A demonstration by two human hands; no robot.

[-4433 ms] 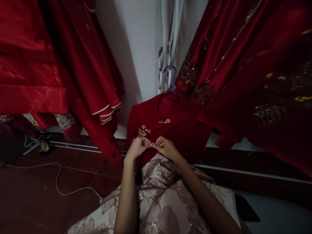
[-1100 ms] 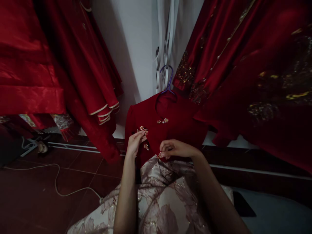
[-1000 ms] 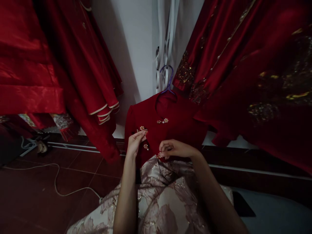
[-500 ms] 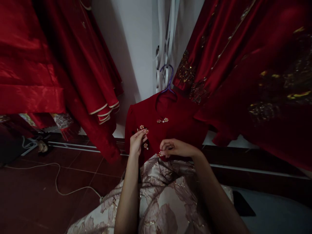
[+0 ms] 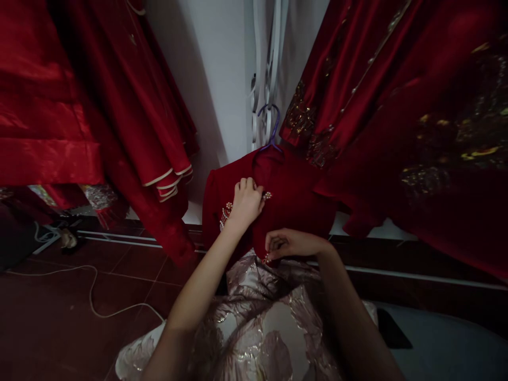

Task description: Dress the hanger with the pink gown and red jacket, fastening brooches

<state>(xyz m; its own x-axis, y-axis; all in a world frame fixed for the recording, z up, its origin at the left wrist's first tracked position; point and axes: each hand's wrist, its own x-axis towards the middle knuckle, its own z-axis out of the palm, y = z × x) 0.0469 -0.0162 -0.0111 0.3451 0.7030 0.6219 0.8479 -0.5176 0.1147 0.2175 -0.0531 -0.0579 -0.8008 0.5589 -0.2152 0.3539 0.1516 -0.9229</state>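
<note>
Red clothes (image 5: 159, 106) flanked a pale wall (image 5: 218, 69), and between them hung the red jacket (image 5: 305, 196) on its purple hanger (image 5: 272, 135)! Up top, the left hand (image 5: 246, 202) curled nearest the upper clasp (image 5: 268, 196), which lay crosswise at the fingers' right, the grip itself hidden. Below, the right hand (image 5: 288, 244) pinched the lower clasp (image 5: 265, 260) at its fingertips.

Left hand (image 5: 246, 203) gone from tasselled brooch (image 5: 225, 214), now higher on red top (image 5: 307, 209), at neckline clasp (image 5: 268, 196), partly covering it. Brooch uncovered. Small flower below now hidden behind forearm (image 5: 202, 280).
</note>
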